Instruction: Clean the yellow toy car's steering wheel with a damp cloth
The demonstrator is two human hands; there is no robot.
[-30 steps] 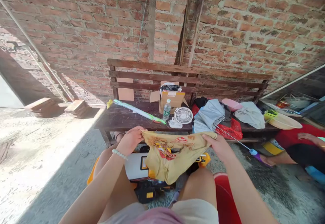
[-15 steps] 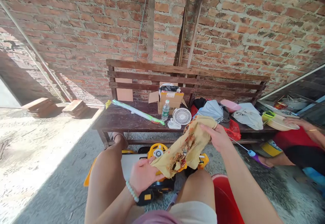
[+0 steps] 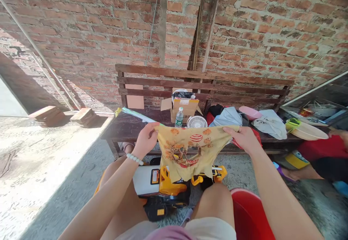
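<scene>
A worn yellow cloth (image 3: 174,160) with an orange and red print hangs spread between my two hands. Holes show through its middle, and its lower edge is ragged. My left hand (image 3: 148,138), with a pale bead bracelet at the wrist, pinches the upper left corner. At the upper right edge, my right hand (image 3: 243,138) grips the fabric between thumb and fingers. Below and behind the cloth, between my legs, stands a yellow, white and black toy vehicle (image 3: 174,187), partly covered by it.
Ahead, a wooden bench (image 3: 119,129) bears a cardboard box (image 3: 187,106), a water bottle (image 3: 179,117), a white fan (image 3: 197,121) and piled cloths (image 3: 270,124). A red tub (image 3: 251,214) stands by my right leg. Another person's leg (image 3: 301,173) is at the right.
The cloth was bunched and slanted; now it is stretched level and facing me. My left hand has risen to its upper corner, and my right hand has shifted slightly right.
</scene>
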